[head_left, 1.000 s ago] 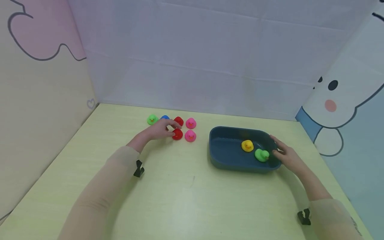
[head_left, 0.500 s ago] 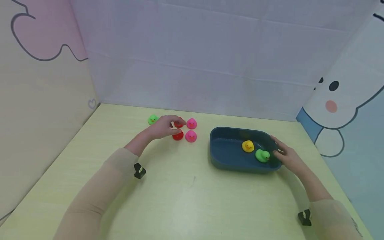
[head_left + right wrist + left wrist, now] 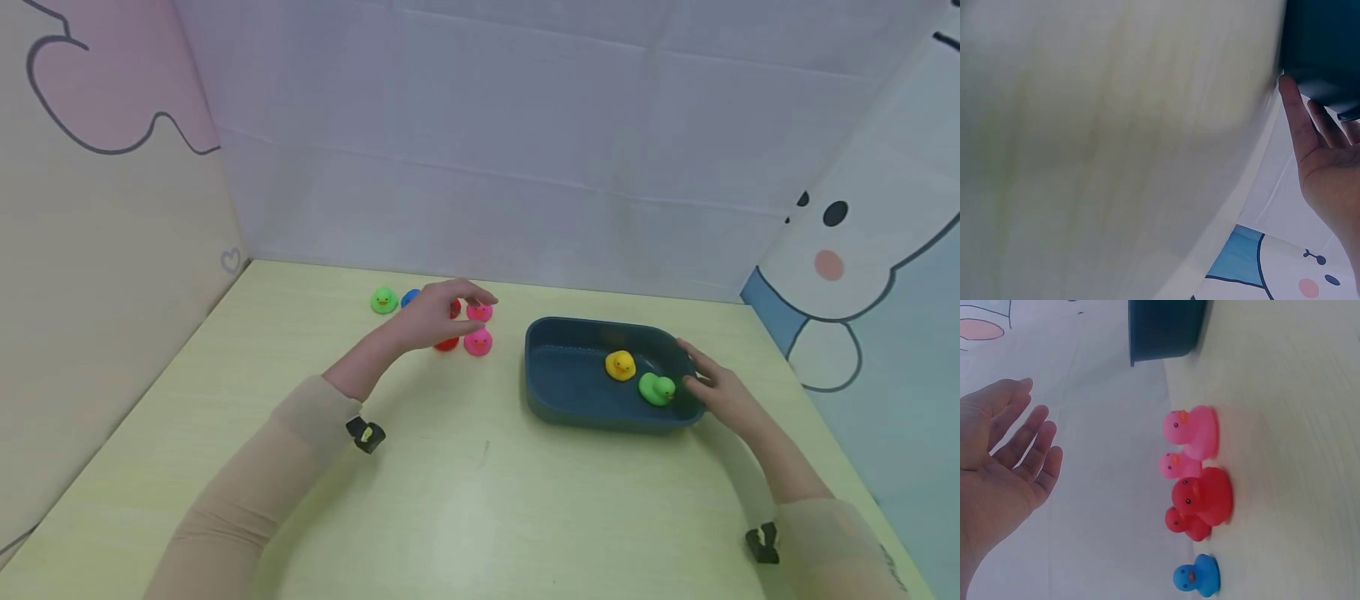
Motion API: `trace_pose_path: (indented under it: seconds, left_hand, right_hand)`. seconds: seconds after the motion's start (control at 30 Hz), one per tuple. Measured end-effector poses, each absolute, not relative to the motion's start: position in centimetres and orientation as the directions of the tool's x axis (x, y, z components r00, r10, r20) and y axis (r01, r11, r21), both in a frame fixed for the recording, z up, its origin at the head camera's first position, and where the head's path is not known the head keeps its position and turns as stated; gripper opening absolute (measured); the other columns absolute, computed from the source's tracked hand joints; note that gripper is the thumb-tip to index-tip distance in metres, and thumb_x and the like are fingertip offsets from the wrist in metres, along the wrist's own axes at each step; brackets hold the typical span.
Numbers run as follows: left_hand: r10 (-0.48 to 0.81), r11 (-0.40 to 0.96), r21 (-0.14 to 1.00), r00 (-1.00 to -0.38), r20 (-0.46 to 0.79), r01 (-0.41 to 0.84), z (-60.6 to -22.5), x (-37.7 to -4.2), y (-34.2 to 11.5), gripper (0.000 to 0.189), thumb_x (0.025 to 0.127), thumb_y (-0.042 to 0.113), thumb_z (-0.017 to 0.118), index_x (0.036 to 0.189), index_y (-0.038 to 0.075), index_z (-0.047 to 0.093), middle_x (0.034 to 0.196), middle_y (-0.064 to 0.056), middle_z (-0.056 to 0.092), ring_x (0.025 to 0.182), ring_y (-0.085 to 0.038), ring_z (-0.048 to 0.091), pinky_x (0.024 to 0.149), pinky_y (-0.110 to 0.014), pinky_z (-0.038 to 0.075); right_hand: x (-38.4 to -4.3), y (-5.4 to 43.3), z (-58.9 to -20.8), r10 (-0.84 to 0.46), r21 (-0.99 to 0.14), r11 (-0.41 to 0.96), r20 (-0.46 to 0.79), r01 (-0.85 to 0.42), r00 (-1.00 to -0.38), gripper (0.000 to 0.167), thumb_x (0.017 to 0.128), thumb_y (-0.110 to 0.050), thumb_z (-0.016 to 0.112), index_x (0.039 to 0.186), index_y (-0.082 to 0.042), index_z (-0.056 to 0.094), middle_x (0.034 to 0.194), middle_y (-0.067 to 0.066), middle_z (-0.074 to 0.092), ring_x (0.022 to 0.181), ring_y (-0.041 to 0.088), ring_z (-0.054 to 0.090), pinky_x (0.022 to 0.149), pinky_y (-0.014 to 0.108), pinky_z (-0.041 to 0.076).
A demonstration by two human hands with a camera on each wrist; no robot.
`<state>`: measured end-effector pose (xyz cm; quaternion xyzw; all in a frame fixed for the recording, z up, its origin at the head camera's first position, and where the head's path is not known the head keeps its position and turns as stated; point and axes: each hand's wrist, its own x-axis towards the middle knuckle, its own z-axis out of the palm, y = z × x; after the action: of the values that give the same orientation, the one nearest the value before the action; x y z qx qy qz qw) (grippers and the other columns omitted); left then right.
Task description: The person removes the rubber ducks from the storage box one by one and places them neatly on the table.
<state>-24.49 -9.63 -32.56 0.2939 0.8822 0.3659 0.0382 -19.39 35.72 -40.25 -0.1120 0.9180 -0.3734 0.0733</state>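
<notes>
My left hand (image 3: pixel 435 317) hovers over two rows of rubber ducks with fingers and thumb apart and nothing between them. Beneath its fingertips are two pink ducks, the front one (image 3: pixel 477 342) plainer to see than the back one (image 3: pixel 1180 465). Two red ducks, the nearer (image 3: pixel 1205 495) partly hidden in the head view, sit under the palm. A blue duck (image 3: pixel 1197 575) and a green duck (image 3: pixel 384 300) stand farther left. At the right end of a dark blue bin (image 3: pixel 577 414), my right hand (image 3: pixel 723 396) holds the wall, thumb over the rim and fingers outside.
Inside the bin lie a yellow duck (image 3: pixel 620 366) and another green duck (image 3: pixel 657 389). A pale wooden table (image 3: pixel 465 517) carries everything. A white cloth (image 3: pixel 480 167) hangs behind it, with printed panels on both sides.
My left hand has moved right, from the blue and red ducks to above the pink ones, uncovering the blue duck again. The right hand and the bin have stayed in place.
</notes>
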Motion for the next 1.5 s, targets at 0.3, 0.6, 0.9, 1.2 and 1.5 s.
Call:
trace_pose_path:
  seconds: [0.3,0.6,0.9,1.2,1.5]
  left_hand:
    - [0.536,0.452,0.732,-0.811,0.234,0.510,-31.3,-23.3,-7.3,0.036,0.085,0.017,0.070,0.120,0.013,0.062,0.119,0.001,0.061,0.104,-0.015,0.055,0.084,-0.029,0.049]
    - [0.512,0.390,0.728,-0.790,0.338,0.564,-30.7,-22.8,-4.8,0.035,0.085,0.015,0.070,0.119,0.011,0.063,0.118,-0.001,0.062,0.104,-0.015,0.055,0.085,-0.034,0.048]
    - [0.504,0.370,0.743,-0.792,0.344,0.559,-30.5,-22.5,-2.6,0.037,0.086,0.018,0.069,0.122,0.015,0.061,0.120,0.001,0.061,0.105,-0.012,0.054,0.084,-0.026,0.046]
    - [0.541,0.371,0.757,-0.788,0.294,0.538,-31.2,-22.5,-0.3,0.039,0.086,0.020,0.069,0.124,0.015,0.059,0.123,0.002,0.059,0.108,-0.012,0.053,0.088,-0.027,0.047]
    - [0.567,0.388,0.761,-0.786,0.247,0.520,-32.5,-22.8,1.9,0.044,0.087,0.022,0.069,0.129,0.018,0.056,0.129,0.003,0.056,0.116,-0.017,0.051,0.091,-0.028,0.047]
  right_hand:
    - [-19.3,35.6,-40.1,-0.259,-0.700,0.699,-0.057,-0.146,-0.964,0.061,0.099,-0.018,0.043,0.150,-0.005,0.014,0.148,0.035,0.015,0.122,0.065,0.026,0.091,0.064,0.037]
    - [-19.3,35.6,-40.1,-0.266,-0.711,0.686,-0.047,-0.155,-0.963,0.060,0.098,-0.016,0.043,0.150,-0.003,0.014,0.148,0.036,0.015,0.122,0.065,0.026,0.091,0.063,0.038]
    - [-19.3,35.5,-39.9,-0.266,-0.704,0.692,-0.046,-0.158,-0.963,0.061,0.098,-0.016,0.044,0.150,-0.003,0.014,0.148,0.036,0.015,0.123,0.064,0.026,0.092,0.064,0.036]
    - [-19.5,35.5,-40.3,-0.264,-0.706,0.692,-0.049,-0.154,-0.963,0.060,0.098,-0.016,0.044,0.150,-0.004,0.014,0.148,0.035,0.015,0.122,0.065,0.026,0.093,0.064,0.036]
    - [-19.7,35.6,-40.3,-0.272,-0.704,0.691,-0.044,-0.164,-0.961,0.060,0.098,-0.015,0.043,0.150,-0.004,0.015,0.148,0.036,0.016,0.121,0.066,0.026,0.093,0.065,0.034]
